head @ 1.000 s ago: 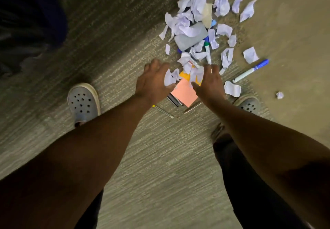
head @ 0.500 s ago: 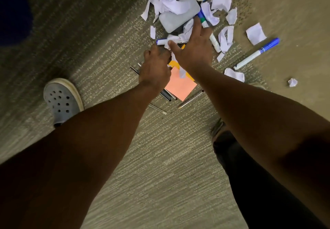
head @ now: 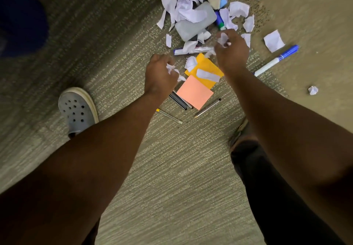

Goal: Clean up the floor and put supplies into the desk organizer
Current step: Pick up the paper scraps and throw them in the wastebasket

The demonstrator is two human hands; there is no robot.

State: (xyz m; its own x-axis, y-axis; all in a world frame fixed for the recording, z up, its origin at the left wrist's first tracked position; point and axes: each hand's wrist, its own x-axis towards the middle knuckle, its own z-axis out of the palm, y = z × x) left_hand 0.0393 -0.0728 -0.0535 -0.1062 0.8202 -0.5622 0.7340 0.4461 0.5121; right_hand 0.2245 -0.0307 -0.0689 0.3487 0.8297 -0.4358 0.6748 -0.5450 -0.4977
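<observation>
Down on the carpet, both hands work the near edge of the litter. The left hand (head: 159, 73) has its grip clenched round crumpled paper scraps (head: 170, 68), and the right hand (head: 230, 51), at about one o'clock from it, pinches another wad the same way. More torn paper (head: 188, 6) lies heaped at twelve o'clock over a grey case (head: 193, 26). I'd judge the scraps weightless and soft: they crush small, so scooping handfuls suits them, though bits may slip out. The sticky notes, orange (head: 208, 67) and pink (head: 193, 92), lie flat between the hands and want lifting by an edge. The blue marker (head: 277, 60) at three o'clock and the thin pens (head: 180, 101) are stiff and may roll; take them mid-barrel.
</observation>
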